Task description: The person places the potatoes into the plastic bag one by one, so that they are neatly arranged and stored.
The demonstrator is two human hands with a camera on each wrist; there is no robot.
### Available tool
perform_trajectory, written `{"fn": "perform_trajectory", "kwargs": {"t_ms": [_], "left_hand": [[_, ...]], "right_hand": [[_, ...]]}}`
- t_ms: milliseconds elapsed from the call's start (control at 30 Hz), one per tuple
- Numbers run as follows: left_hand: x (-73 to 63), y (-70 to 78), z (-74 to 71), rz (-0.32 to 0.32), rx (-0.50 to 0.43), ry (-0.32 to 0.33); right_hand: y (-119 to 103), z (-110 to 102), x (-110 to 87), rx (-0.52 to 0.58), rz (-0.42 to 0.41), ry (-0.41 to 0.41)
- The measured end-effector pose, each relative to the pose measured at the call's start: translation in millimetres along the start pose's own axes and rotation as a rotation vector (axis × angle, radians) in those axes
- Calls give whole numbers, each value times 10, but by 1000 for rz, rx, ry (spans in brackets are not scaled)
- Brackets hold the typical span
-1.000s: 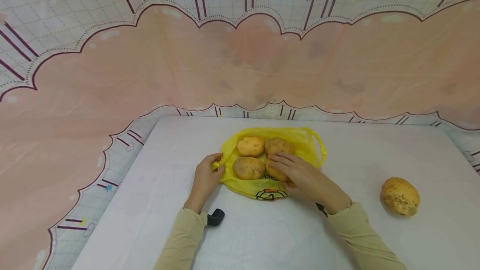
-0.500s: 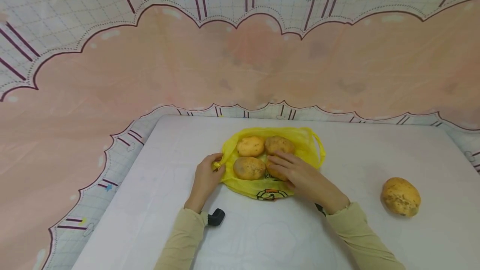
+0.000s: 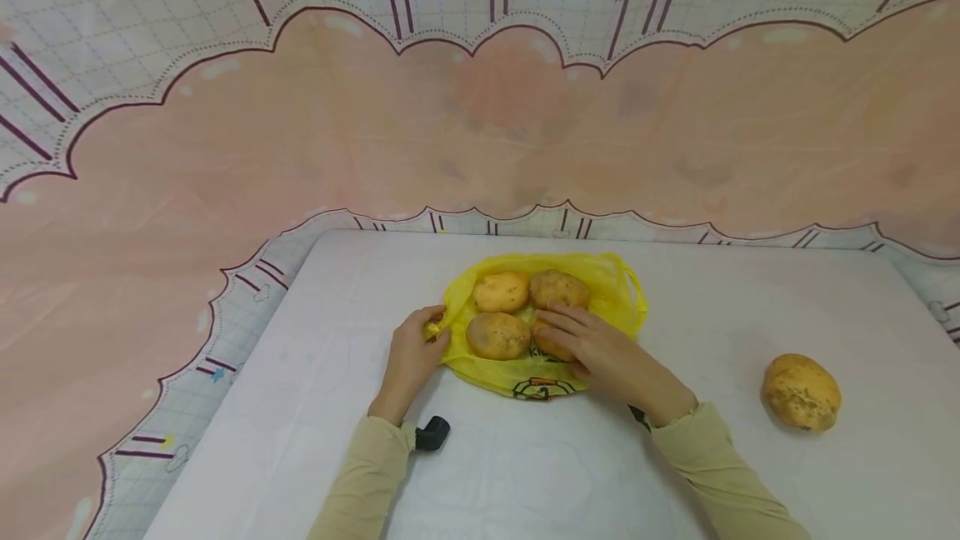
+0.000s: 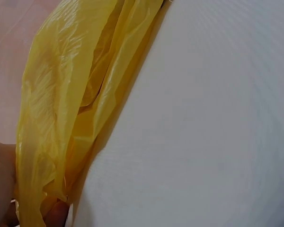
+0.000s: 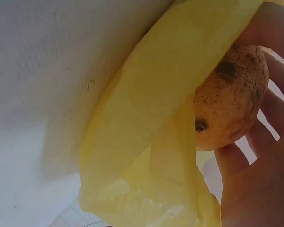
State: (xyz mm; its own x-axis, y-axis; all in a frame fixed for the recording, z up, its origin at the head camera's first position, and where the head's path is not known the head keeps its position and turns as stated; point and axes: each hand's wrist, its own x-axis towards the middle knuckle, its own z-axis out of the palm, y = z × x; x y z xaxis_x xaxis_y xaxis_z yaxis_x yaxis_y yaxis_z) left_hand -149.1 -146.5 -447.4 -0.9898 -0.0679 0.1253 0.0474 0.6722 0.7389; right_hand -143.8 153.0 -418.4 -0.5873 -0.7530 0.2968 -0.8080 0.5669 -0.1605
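A thin yellow plastic bag (image 3: 617, 300) lies spread on the table, its mouth toward the right. Three potatoes rest in it: one at the back left (image 3: 501, 292), one at the back right (image 3: 558, 288), one at the front left (image 3: 498, 336). At the front right, my right hand (image 3: 617, 363) holds another potato (image 5: 234, 94), fingers and thumb around it, partly covering it in the head view. The bag's film hides part of that potato in the right wrist view. My left hand (image 3: 408, 365) pinches the bag's left edge; yellow folds (image 4: 85, 56) fill the left wrist view's left side.
A lone potato (image 3: 802, 392) sits outside the bag, on the right of the white table (image 3: 525, 473). Behind the table hangs a patterned cloth (image 3: 480, 132). A black wrist mount (image 3: 432, 434) juts out beside my left wrist.
The bag's right handle has slid slightly left. My right hand has shifted a touch left on the potato, while the left hand keeps its place.
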Motion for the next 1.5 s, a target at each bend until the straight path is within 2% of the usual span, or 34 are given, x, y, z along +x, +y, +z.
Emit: {"fn": "perform_trajectory", "kwargs": {"t_ms": [367, 800, 1033, 1333, 1500], "left_hand": [[0, 1, 3, 5, -4, -1], [-9, -6, 0, 0, -15, -4], [-20, 9, -2, 19, 15, 17], [-13, 26, -5, -12, 12, -1], [-12, 30, -13, -5, 7, -3]], "right_hand": [[-30, -88, -2, 30, 47, -29], [-21, -171, -48, -22, 32, 17], [12, -215, -121, -38, 29, 54], [42, -280, -206, -44, 59, 44], [63, -306, -259, -52, 66, 49]]}}
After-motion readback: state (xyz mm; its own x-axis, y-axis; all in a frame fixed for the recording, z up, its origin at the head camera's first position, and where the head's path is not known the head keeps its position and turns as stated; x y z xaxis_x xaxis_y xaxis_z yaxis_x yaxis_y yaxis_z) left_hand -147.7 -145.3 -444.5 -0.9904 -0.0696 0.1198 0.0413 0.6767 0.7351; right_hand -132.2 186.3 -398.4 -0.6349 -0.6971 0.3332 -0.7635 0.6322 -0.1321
